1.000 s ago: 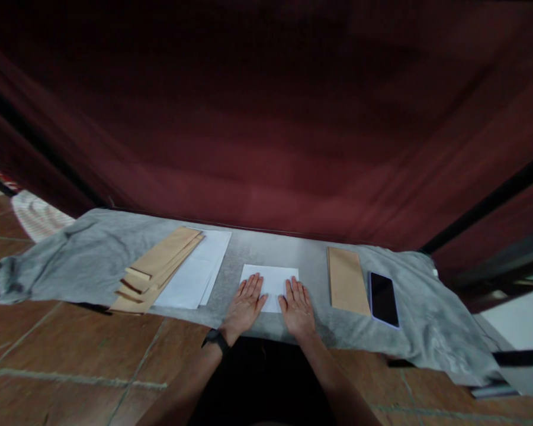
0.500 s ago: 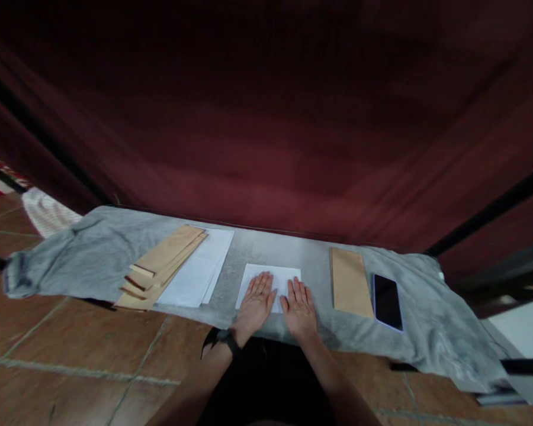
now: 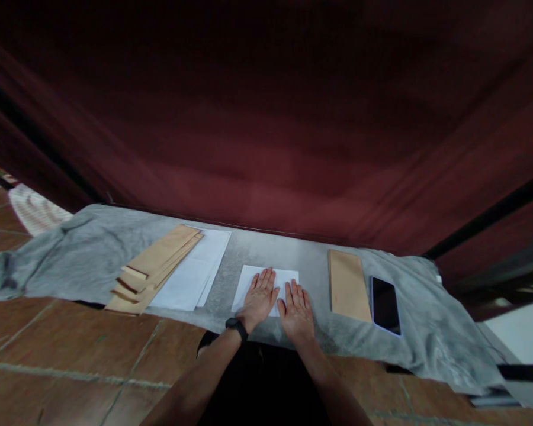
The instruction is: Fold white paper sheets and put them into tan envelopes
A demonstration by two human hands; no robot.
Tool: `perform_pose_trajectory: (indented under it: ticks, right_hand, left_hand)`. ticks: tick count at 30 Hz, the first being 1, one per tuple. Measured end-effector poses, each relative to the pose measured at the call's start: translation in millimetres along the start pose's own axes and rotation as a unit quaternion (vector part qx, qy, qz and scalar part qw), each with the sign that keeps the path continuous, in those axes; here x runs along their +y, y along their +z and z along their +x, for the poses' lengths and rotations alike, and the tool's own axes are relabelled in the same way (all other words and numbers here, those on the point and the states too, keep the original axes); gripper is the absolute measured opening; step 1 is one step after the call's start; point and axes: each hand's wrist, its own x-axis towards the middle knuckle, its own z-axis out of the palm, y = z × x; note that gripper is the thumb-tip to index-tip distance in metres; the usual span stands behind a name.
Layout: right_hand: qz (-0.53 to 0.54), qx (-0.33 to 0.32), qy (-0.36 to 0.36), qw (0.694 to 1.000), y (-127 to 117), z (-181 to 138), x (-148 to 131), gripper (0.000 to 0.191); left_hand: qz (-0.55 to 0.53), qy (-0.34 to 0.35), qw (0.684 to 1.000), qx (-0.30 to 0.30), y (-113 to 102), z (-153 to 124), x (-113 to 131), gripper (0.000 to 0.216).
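A white sheet of paper point(image 3: 245, 285), seemingly folded, lies on the grey cloth right in front of me. My left hand point(image 3: 259, 297) rests flat across its middle, fingers stretched out and pointing away from me. On the sheet's right part lies my right hand point(image 3: 295, 309), also flat with its fingers extended. The two thumbs nearly meet over the paper. Left of the hands is a small stack of larger white sheets point(image 3: 190, 273). Several brown paper envelopes point(image 3: 162, 251) fan out partly on top of that stack.
A grey cloth point(image 3: 84, 254) covers the long narrow surface. More brown envelopes point(image 3: 348, 284) lie to the right, beside a phone point(image 3: 385, 305) with a dark screen. Behind the surface rises a dark red panel point(image 3: 266, 177). Tiled floor point(image 3: 71, 349) shows below.
My left hand has slid slightly up and toward the middle of the sheet. My right hand stays flat at the right part. The whole view has shifted a little.
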Motion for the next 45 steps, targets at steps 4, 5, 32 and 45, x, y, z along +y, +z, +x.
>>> perform_pose_trajectory:
  ticks: [4,5,32,45]
  right_hand:
    - [0.001,0.002,0.0,1.0,-0.6,-0.1,-0.9,0.055]
    - [0.0,0.002,0.002,1.0,-1.0,0.2,-1.2,0.054]
    - [0.025,-0.103,-0.059,0.993,0.4,54.0,-18.0,0.052]
    - [-0.032,-0.06,0.035,0.997,-7.7,32.9,12.7,0.058]
  left_hand:
    - [0.0,0.011,1.0,0.019,1.4,-0.5,-0.5,0.061]
    - [0.001,0.017,1.0,0.018,0.8,-1.5,-0.8,0.061]
    - [0.013,0.102,0.995,-0.018,-21.3,-40.8,-5.1,0.056]
    - [0.0,0.098,0.995,-0.027,-20.1,-40.5,-7.5,0.066]
